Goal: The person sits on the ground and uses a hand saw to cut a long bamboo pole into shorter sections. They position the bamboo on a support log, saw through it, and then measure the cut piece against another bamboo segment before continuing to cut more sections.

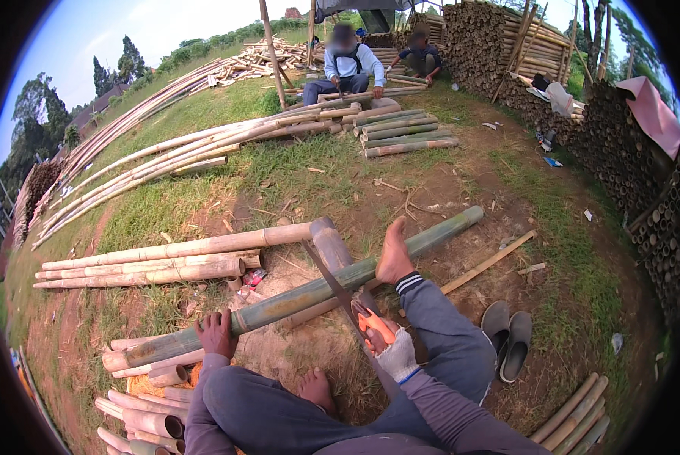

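A long green bamboo pole point(294, 304) lies slanting in front of me, raised across another bamboo piece. My left hand point(217, 334) grips its near left part, with the fingers bent over the top. In a white knitted glove, my right hand point(395, 353) is closed round the orange handle of a hand saw point(375, 326). The blade runs up and away to the left, crossing the pole, and its teeth meet the bamboo there. My bare right foot point(394, 254) presses on the pole just beyond the blade. My other bare foot point(318, 390) rests on the ground.
Pale bamboo poles point(150, 262) lie to the left, with cut bamboo pieces point(150, 421) at lower left. Dark slip-on shoes point(515, 345) stand at right. Farther off are short green pieces point(408, 135), a seated person point(351, 64), another crouching person point(419, 57) and stacked bamboo point(480, 45).
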### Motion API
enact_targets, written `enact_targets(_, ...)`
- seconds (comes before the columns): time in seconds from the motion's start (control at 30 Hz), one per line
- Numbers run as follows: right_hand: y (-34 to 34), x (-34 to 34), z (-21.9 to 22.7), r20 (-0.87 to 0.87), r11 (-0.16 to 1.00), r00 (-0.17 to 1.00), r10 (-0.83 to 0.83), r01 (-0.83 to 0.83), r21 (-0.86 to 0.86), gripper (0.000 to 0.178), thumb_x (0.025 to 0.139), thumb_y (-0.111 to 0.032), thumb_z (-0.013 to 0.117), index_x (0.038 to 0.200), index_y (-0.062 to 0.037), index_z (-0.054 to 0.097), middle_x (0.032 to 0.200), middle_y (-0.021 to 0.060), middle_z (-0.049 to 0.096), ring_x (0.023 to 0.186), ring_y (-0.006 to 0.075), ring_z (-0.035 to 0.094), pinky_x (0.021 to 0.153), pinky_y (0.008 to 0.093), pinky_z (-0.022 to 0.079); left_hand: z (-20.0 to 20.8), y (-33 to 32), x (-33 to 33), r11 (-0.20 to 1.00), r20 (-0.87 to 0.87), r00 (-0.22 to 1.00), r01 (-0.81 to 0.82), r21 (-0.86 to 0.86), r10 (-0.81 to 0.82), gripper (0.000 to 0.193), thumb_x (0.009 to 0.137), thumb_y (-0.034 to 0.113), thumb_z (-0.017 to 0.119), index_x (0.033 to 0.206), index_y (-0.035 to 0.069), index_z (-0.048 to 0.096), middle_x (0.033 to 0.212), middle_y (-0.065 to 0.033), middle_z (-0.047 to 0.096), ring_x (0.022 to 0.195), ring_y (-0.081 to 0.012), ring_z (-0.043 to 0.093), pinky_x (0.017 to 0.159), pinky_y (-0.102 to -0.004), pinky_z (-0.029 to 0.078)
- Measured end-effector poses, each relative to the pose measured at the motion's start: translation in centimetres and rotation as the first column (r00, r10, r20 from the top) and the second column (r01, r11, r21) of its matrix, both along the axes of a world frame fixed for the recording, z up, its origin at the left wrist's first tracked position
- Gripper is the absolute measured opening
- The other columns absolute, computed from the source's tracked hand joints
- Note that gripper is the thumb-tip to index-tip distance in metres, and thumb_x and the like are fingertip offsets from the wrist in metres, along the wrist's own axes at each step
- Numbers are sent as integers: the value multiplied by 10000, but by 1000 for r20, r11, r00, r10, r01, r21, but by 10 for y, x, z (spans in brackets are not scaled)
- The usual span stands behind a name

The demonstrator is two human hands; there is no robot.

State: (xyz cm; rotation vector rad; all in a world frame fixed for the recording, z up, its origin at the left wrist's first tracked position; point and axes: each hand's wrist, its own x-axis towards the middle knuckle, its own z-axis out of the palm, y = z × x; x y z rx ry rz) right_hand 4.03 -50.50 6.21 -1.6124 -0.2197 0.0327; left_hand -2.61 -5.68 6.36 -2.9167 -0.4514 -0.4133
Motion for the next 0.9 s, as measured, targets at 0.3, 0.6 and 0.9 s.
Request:
enact_targets(0.3,11,-1,9,-206,952,969,137,-71,298,356,1039,-227,736,1318,-34,625,986,13,683,757,79,635,645,244,527,2,9,-7,999,-4,1000,-13,31,13,723,763,311,862,1423,266,569,1272,-42,638,1302,-276,550,1162,-663,288)
enact_targets(0.6,23,11,8,-76,960,990,121,-97,264,331,1066,-247,682,1282,-4,620,836,18,679,594,51,618,513,237,512,-3,11,-8,1000,91,996,7,14,-8,435,918,188,626,1345,266,611,1173,-51,683,1214,-283,621,1146,-651,295)
enact_targets(0.9,8,0,25,-54,990,996,67,-59,132,328,1011,-162,763,1251,-35,579,886,20,668,671,85,641,592,251,519,3,8,-10,998,37,999,-4,-61,6,669,753,260,850,1371,241,594,1300,-55,628,1309,-285,560,1168,-675,283)
